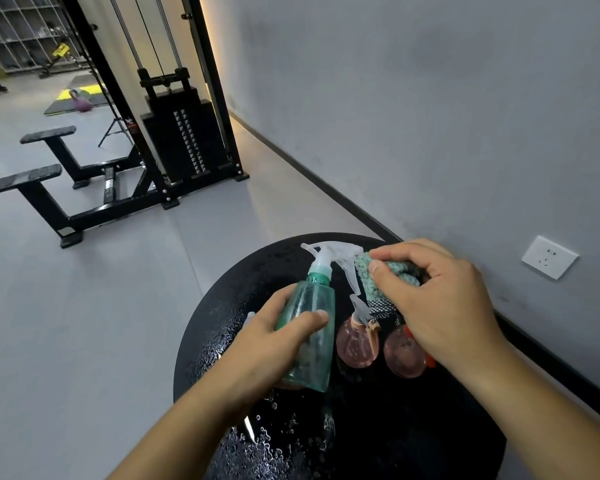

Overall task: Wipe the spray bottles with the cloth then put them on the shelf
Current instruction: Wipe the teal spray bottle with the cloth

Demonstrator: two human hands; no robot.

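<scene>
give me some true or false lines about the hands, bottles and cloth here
1. The left hand holds the green bottle. True.
2. The right hand is empty. False: it grips the cloth.
3. Two pink bottles stand on the table. True.
4. The cloth is red. False: it is teal.
5. The table is dry. False: water drops lie on it.

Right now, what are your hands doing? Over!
Left hand holds green spray bottle. Right hand presses cloth at its trigger head. Two pink bottles wait on the wet black table.
</scene>
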